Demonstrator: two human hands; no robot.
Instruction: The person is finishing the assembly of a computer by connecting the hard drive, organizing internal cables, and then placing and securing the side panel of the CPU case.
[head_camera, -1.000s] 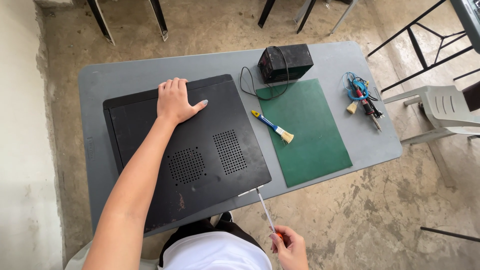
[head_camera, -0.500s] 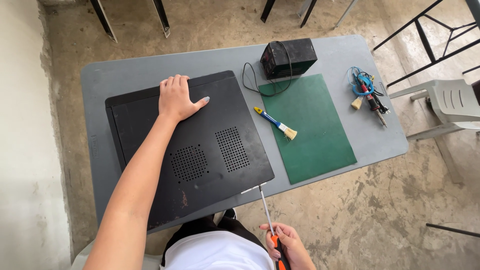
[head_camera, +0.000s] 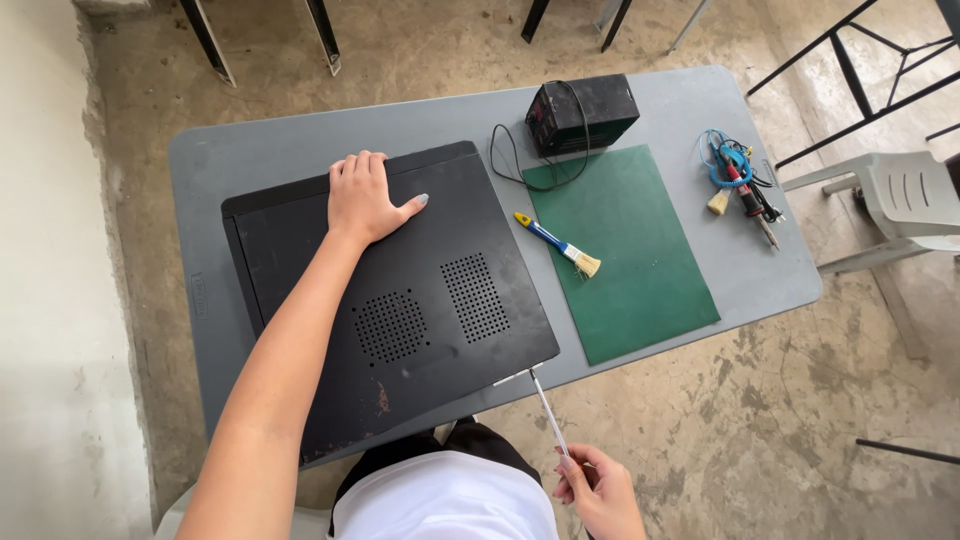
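Black sheet metal fills the middle of my view: a computer case (head_camera: 390, 300) lies flat on a grey table (head_camera: 200, 160); my left hand (head_camera: 365, 195) rests palm-down and spread on its far panel, pressing rather than clasping; my right hand (head_camera: 600, 490) is curled shut around a long screwdriver (head_camera: 545, 405), its handle hidden in the fist. The tip sits ahead of and up-left from that grip, touching the case's near right corner; I judge it could slip off the fastener if angled, or the case could skid towards the table edge beside it.
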